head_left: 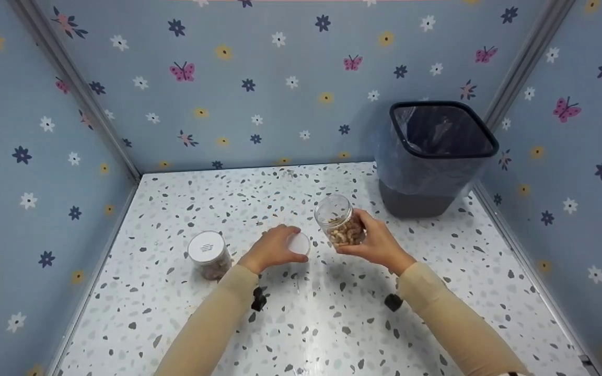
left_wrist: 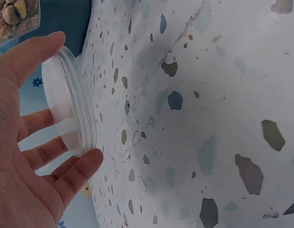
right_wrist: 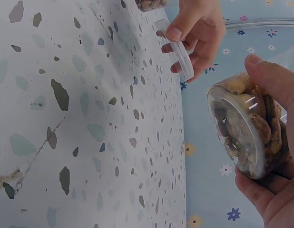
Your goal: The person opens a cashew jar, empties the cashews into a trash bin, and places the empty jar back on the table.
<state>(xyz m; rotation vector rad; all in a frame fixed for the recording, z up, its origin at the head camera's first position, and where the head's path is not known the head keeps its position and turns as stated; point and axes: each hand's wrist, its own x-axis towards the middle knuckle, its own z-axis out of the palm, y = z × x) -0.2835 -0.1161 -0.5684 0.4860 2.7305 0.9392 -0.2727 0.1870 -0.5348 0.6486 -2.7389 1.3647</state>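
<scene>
My left hand (head_left: 275,247) holds a round translucent lid (left_wrist: 73,102) by its rim, thumb on one side and fingers on the other. In the right hand (head_left: 375,241) is a clear jar (head_left: 334,210), gripped round its body and tilted, its mouth uncovered. Nuts that look like cashews (right_wrist: 256,118) fill its lower part. Hand and lid are just left of the jar, with a gap between lid and jar. A second jar (head_left: 213,261) with a white labelled lid stands upright on the table, left of the left hand; its contents are hard to make out.
A bin (head_left: 418,196) with a black rim and a bag liner stands at the back right. Patterned panels (head_left: 280,83) enclose the speckled table (head_left: 301,324) at the back and both sides. Small crumbs lie on the tabletop.
</scene>
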